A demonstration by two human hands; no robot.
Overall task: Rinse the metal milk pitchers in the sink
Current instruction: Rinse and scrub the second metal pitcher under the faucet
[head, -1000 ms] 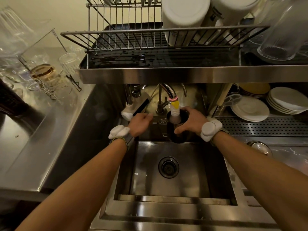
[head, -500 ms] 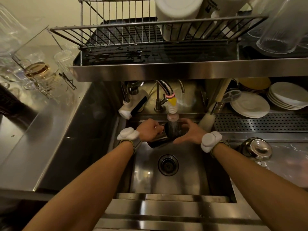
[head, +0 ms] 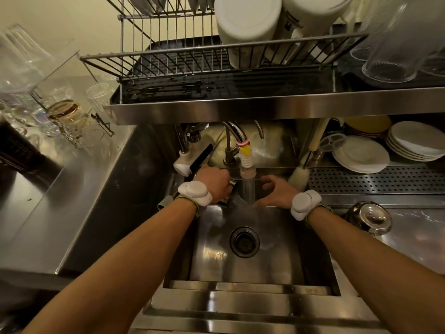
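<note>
Gripping the pitcher at the back of the sink, the left hand has drawn it aside; water now falls just right of that grip; the right hand has let go, fingers spread.

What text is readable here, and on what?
White container on the rack: dark print down its side, too blurred to read.
Pitcher in the left hand: mostly hidden, no marks show.
Elsewhere: none.
</note>
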